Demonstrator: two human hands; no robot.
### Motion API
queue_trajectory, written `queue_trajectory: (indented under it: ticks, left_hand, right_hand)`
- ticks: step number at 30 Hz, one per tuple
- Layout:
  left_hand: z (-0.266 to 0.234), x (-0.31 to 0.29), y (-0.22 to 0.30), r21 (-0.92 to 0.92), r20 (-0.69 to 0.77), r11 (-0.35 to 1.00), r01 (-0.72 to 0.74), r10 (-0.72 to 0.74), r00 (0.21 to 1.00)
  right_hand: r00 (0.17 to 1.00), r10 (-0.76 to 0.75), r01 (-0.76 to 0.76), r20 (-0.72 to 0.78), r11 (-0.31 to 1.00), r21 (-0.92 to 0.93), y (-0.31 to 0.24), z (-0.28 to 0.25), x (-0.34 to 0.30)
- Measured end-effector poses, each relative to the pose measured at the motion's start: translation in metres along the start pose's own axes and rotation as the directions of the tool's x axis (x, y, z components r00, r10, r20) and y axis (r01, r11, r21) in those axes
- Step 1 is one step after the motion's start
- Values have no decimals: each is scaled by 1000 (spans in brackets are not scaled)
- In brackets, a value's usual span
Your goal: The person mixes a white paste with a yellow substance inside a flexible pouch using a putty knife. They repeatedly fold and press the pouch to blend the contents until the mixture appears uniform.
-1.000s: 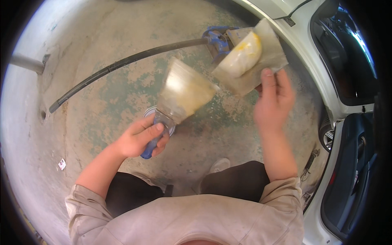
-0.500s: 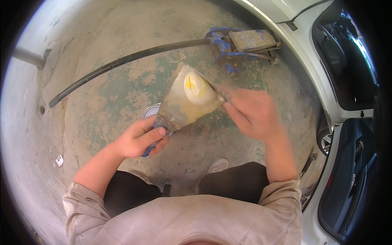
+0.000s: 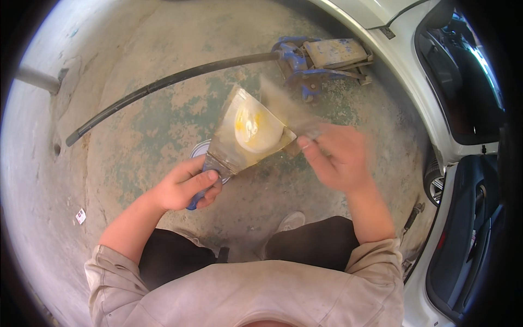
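My left hand (image 3: pixel 190 184) is closed round the blue handle of a wide putty knife (image 3: pixel 223 152), its blade face up and pointing away from me. On the blade lies a rounded heap of white filler (image 3: pixel 253 133) streaked with yellow. My right hand (image 3: pixel 340 155) pinches a second flat scraper (image 3: pixel 283 103), smeared by motion, close beside the blade's right-hand edge. Whether the two blades touch I cannot make out. Behind my left hand a round can (image 3: pixel 200 148) on the floor shows only its pale rim and part of its top.
A blue floor jack (image 3: pixel 321 60) stands ahead, its long black handle (image 3: pixel 174 79) reaching left across the worn floor. At right is a light-coloured car (image 3: pixel 400 71) with an open door (image 3: pixel 463 234). A dark tool (image 3: pixel 414 216) lies near that door. A pipe (image 3: pixel 38 78) juts from the left.
The second scraper has swung up off the putty knife's edge, turning its flat side into view. The filler heap has shifted slightly left and shows more yellow. My left hand has barely moved.
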State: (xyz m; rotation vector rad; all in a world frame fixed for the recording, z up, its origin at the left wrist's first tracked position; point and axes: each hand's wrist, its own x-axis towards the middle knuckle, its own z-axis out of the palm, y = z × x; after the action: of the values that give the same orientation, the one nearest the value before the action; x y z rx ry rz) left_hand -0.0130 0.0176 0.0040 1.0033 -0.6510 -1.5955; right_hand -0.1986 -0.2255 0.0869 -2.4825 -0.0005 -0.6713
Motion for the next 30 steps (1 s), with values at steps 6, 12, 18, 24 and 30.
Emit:
queue_trajectory:
  ticks: [6,12,18,24,30]
  left_hand:
    - [6,-1,11,-147,-94,985,-91,77,993]
    - [14,8,10,-102,-94,988,-115,105,990]
    - [12,6,5,-15,-139,994,-104,101,985]
    - [10,3,13,-96,-37,993,-69,66,997]
    - [11,3,13,-31,20,997,72,-71,997]
  right_hand:
    - [876,444,-466,190,879,98,14,16,-10]
    - [539,662,-660,521,-53,749,-5,31,-3]
    - [442,792,-420,422,-233,877,2,14,-3]
    - [497,863,-325,90,89,941,30,7,-11]
    - [844,409,-260,-346,878,402,-6,10,-13]
